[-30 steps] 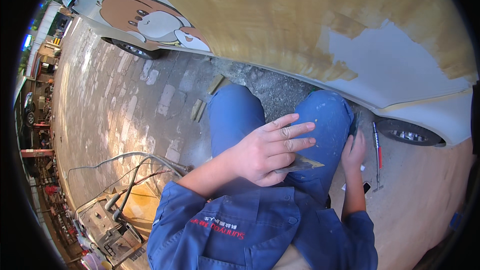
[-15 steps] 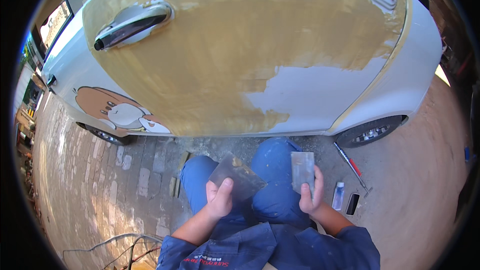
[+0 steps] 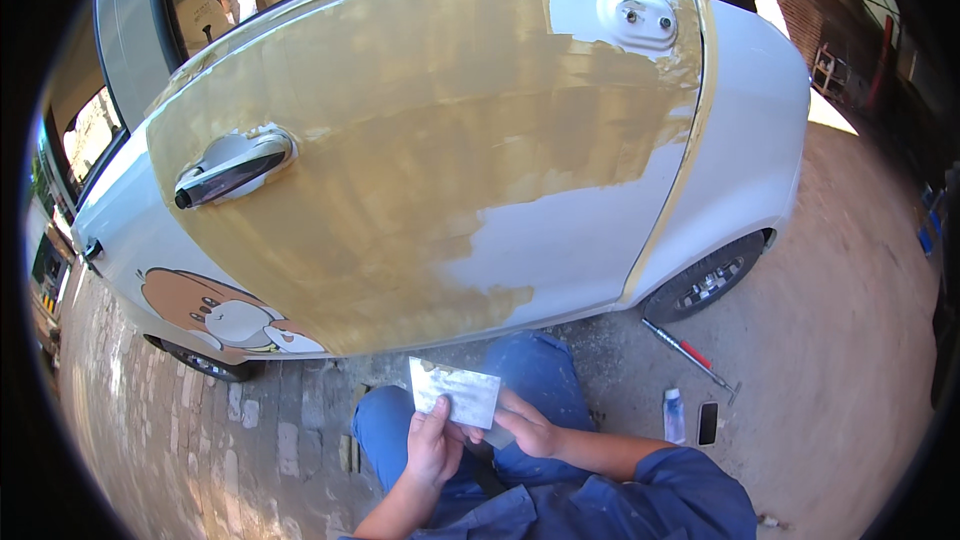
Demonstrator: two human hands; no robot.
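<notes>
My left hand (image 3: 434,445) grips a wide, flat metal filler spreader (image 3: 462,392), thumb on its face, with a smear of tan filler near one corner. Close beside it, my right hand (image 3: 528,426) is closed around a smaller grey spreader (image 3: 499,437), mostly hidden behind the wide one and my fingers. Both are held above my lap. In front stands a white car door (image 3: 560,240), largely coated with tan body filler (image 3: 390,130). A bare white patch shows at its lower right.
The door handle (image 3: 235,170) juts out at the left. On the ground to the right lie a red-and-silver rod-like tool (image 3: 690,352), a small bottle (image 3: 674,416) and a phone (image 3: 708,423). The car's wheel (image 3: 705,280) is beyond them.
My hands have come together, the right moving left so its small spreader passes behind the wide one. The wide spreader has turned more upright. The view has tilted up toward the car window.
</notes>
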